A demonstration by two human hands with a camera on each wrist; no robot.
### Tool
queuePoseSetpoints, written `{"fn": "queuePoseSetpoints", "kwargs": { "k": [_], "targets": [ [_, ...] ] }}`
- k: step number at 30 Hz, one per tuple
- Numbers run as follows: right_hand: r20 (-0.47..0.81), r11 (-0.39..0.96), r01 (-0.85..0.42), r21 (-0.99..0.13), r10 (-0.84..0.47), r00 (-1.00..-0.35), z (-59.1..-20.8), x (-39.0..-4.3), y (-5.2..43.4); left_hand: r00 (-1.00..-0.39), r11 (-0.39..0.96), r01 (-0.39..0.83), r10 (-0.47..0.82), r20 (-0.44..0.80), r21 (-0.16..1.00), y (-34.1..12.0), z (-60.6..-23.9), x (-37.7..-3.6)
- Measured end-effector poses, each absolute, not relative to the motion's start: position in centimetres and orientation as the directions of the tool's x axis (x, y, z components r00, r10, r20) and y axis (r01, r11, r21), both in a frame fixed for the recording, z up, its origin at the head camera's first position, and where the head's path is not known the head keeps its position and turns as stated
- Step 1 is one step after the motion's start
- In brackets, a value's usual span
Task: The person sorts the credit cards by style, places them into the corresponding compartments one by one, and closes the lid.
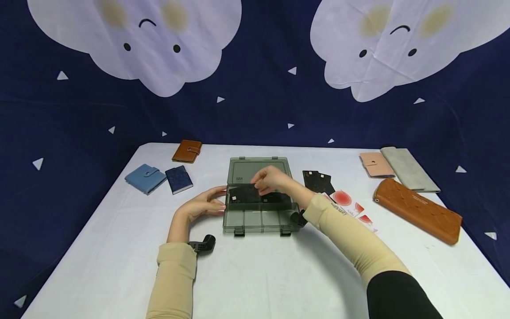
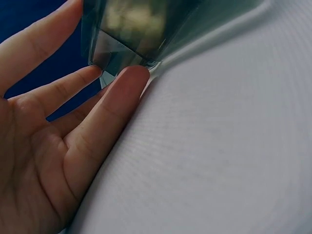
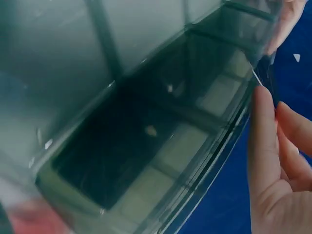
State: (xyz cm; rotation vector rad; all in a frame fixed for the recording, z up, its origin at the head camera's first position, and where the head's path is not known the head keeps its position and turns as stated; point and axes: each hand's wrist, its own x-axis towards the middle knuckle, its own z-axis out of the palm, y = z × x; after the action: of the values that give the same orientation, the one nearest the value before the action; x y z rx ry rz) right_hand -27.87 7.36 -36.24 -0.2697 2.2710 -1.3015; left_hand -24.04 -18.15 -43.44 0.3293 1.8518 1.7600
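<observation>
Mostly we find no legible writing: the black card (image 1: 246, 193) shows only pale marks too small to read, and the red-and-white cards (image 1: 347, 203) carry print we cannot make out. Our right hand (image 1: 272, 178) pinches the black card over the open smoky plastic box (image 1: 259, 220), at its rear compartments. Our left hand (image 1: 204, 204) rests straight fingers (image 2: 127, 87), slightly apart, against the box's left wall on the white table (image 1: 255, 274).
</observation>
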Motion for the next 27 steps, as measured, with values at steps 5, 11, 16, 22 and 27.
{"fn": "queuePoseSetpoints", "kwargs": {
  "k": [5,11,16,22,27],
  "targets": [
    [-0.308,0.595,-0.015,-0.804,-0.436,-0.845,-36.7,-27.9,7.6,-0.816,0.111,-0.196,0.533,-0.225,0.974,-18.1,-43.4,-24.1],
    [-0.352,0.641,-0.055,-0.766,-0.489,-0.799,-36.3,-27.7,7.7,-0.815,0.109,-0.198,0.533,-0.226,0.974,-18.1,-43.3,-24.0],
    [-0.381,0.677,-0.064,-0.734,-0.487,-0.786,-36.1,-27.6,7.9,-0.816,0.107,-0.200,0.532,-0.226,0.974,-18.1,-43.4,-24.0],
    [-0.310,0.685,-0.173,-0.708,-0.521,-0.795,-34.8,-27.8,10.0,-0.815,0.103,-0.195,0.537,-0.219,0.975,-18.0,-43.5,-24.0],
    [-0.141,0.697,-0.270,-0.665,-0.472,-0.870,-33.8,-29.1,13.6,-0.813,0.109,-0.192,0.539,-0.220,0.975,-18.1,-43.5,-24.1]
  ]
}}
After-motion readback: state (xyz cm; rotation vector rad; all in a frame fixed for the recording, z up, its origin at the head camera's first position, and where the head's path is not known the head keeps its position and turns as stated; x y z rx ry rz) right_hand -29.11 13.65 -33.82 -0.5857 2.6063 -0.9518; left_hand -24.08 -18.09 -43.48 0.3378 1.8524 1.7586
